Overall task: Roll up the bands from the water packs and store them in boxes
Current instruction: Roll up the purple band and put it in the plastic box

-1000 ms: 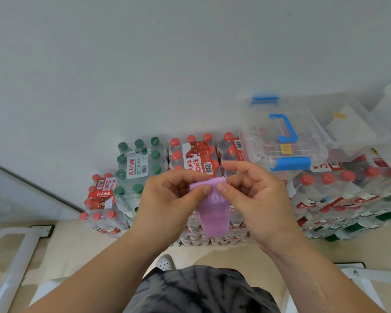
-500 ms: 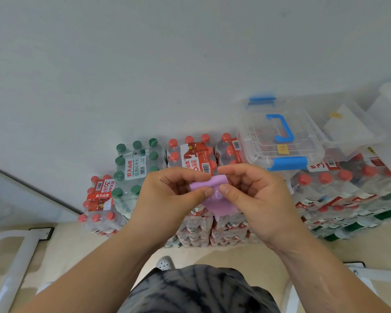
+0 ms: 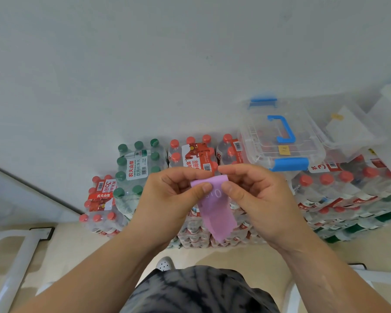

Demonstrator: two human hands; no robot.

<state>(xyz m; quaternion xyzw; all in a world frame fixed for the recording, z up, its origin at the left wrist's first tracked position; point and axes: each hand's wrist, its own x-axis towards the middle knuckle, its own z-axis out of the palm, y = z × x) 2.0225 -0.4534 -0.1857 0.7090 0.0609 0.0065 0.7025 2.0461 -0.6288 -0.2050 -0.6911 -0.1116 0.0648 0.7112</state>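
Since the frame half a second ago, a longer length of band (image 3: 217,213) hangs free below the hands. Both thumbs (image 3: 199,190) clamp its top edge against curled forefingers. The left hand (image 3: 167,199) pinches the left corner and the right hand (image 3: 264,199) pinches the right corner. The purple band is held in mid-air in front of the packs (image 3: 140,168), its lower end loose. A clear box (image 3: 280,141) with blue handle, lid on, rests on the packs behind the right hand. Packs stand stacked on the floor (image 3: 77,245) against the wall (image 3: 145,75).
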